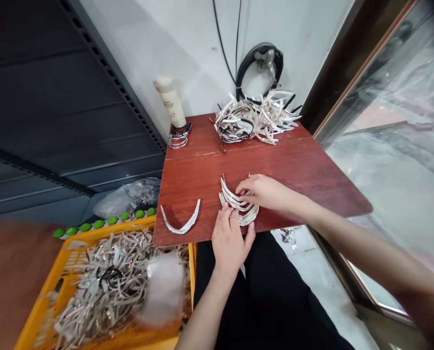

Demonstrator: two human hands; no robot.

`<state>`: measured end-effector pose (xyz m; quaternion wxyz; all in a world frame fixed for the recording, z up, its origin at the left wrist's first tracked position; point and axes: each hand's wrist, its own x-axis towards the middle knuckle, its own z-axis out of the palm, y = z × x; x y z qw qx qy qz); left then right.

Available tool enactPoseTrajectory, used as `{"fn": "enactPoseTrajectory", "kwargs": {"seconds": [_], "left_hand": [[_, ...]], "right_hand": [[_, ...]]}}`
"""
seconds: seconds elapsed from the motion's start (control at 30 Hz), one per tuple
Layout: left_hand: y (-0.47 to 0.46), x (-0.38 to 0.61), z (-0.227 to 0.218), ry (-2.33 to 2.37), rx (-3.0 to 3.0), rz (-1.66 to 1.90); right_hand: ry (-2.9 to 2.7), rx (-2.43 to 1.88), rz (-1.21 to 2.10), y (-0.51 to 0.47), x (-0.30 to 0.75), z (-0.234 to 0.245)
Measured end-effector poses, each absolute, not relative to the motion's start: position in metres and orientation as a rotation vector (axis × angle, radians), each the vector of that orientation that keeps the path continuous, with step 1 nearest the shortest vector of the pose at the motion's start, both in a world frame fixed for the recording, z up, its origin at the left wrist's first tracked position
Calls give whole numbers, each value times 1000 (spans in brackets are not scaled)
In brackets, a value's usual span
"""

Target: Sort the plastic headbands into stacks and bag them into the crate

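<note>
A nested group of curved white strips (234, 198) with shiny edges lies on the reddish-brown board, bowed toward me. My left hand (230, 239) has its fingers on the near left side of the group and its thumb at the near right, closed on the strips. From the right, my right hand (266, 192) reaches over their right ends, its fingers bent in and gripping there; its fingertips partly cover the strips. A separate curved white strip (183, 229) lies to the left on the board, apart from both hands.
A tangled pile of strips (256, 116) occupies the back of the wooden board (275, 160). A pale bottle (173, 107) stands on stacked rings (179, 139) at the back left. Below left, a yellow crate (65, 262) holds many strips and a plastic bag (164, 287). Coiled black cable (243, 68) hangs behind.
</note>
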<state>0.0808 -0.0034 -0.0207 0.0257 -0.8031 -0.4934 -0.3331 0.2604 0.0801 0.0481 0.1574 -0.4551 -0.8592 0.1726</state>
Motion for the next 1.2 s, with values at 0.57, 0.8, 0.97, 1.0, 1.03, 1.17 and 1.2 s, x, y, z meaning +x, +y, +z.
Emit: {"fn": "enactPoseTrajectory", "kwargs": {"seconds": [0.57, 0.8, 0.97, 1.0, 1.03, 1.17, 1.2], "left_hand": [[-2, 82, -17, -1545, -2542, -922], [-1, 83, -18, -1561, -2525, -930], [-2, 83, -18, -1565, -2522, -929], [-3, 82, -18, -1566, -2512, -941], [-3, 82, -18, -1571, -2503, -957], [-5, 79, -18, -1604, -2501, -1066], [-5, 78, -18, -1616, -2505, -1110]], "right_hand": [[-2551, -1166, 657, 78, 275, 51], [-2538, -1209, 540, 69, 269, 52], [-2506, -1256, 517, 66, 262, 50], [-2500, -1247, 541, 66, 261, 49], [-2490, -1242, 561, 66, 260, 48], [-2436, -1266, 564, 61, 259, 42], [-2419, -1271, 555, 59, 259, 41]]}}
